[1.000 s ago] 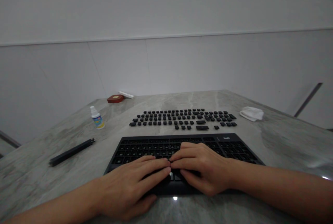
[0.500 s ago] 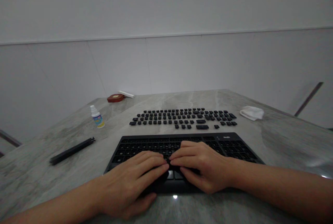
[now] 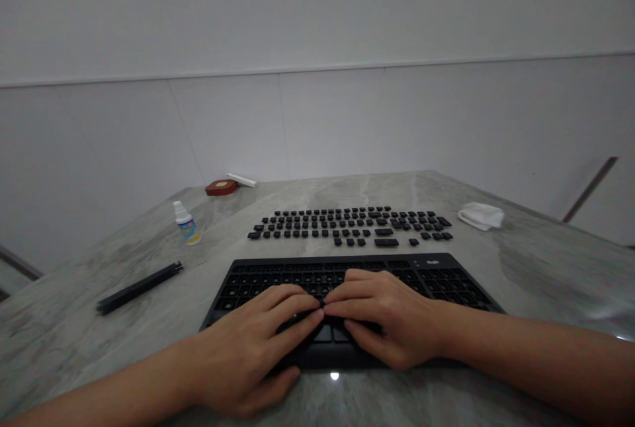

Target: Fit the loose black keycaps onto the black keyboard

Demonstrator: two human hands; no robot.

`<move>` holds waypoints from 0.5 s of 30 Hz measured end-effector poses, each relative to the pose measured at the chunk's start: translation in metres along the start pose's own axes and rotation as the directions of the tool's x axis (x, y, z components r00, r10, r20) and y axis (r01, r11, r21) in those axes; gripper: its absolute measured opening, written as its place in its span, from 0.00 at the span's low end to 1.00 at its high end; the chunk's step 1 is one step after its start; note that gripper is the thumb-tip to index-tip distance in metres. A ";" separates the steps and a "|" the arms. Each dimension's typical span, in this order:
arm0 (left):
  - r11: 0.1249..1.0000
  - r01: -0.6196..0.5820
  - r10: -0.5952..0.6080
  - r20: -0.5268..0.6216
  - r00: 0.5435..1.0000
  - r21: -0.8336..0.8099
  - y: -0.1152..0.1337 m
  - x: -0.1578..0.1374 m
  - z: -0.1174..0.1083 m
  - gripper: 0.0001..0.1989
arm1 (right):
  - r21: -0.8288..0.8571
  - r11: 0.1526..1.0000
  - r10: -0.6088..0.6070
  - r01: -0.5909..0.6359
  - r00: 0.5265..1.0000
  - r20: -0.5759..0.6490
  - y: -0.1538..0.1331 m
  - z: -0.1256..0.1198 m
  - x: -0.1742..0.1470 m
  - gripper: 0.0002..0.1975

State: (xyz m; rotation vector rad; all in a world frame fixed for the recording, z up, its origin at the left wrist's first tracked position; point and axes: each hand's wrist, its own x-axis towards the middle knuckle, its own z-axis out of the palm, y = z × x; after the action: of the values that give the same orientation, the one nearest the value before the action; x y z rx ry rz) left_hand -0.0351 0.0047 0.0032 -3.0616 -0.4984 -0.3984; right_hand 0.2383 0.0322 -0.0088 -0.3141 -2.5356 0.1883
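A black keyboard (image 3: pixel 327 355) lies on the table right in front of me, and many of its key places show bare. My left hand (image 3: pixel 253 341) rests over its left and middle part, fingers stretched out, thumb apart near the front edge. From the other side my right hand (image 3: pixel 387 318) reaches in, its fingers extended and side by side, thumb set apart. The fingertips of both hands meet just above the space bar. Whatever small part lies under them is hidden. Behind the keyboard, loose black keycaps (image 3: pixel 383 232) are laid out in rows.
To the left are a small white spray bottle (image 3: pixel 187 223) and a long black strip-like object (image 3: pixel 141 288). A reddish-brown case (image 3: pixel 221 188) and a thin white item (image 3: pixel 241 180) lie at the back. A folded white cloth (image 3: pixel 481 215) is at right on the marble-patterned table (image 3: pixel 536 275).
My left fingertips have shifted slightly to the right and up, closer against the right fingertips. The right hand stays nearly still.
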 end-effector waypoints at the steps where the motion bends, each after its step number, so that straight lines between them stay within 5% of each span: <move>1: 1.000 0.000 0.000 0.006 1.000 0.003 0.000 0.000 0.000 0.35 | 0.002 1.000 0.000 0.000 1.000 0.000 0.000 -0.001 0.000 0.16; 15: 1.000 0.001 -0.001 0.004 1.000 0.013 0.001 0.003 0.000 0.32 | -0.031 0.991 0.125 -0.130 0.984 -0.129 0.003 0.019 0.005 0.06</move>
State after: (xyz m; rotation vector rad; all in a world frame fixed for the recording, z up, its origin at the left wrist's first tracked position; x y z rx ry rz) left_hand -0.0323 0.0041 0.0040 -3.0507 -0.5008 -0.3875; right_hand 0.2245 0.0355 -0.0224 -0.4888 -2.3969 0.1619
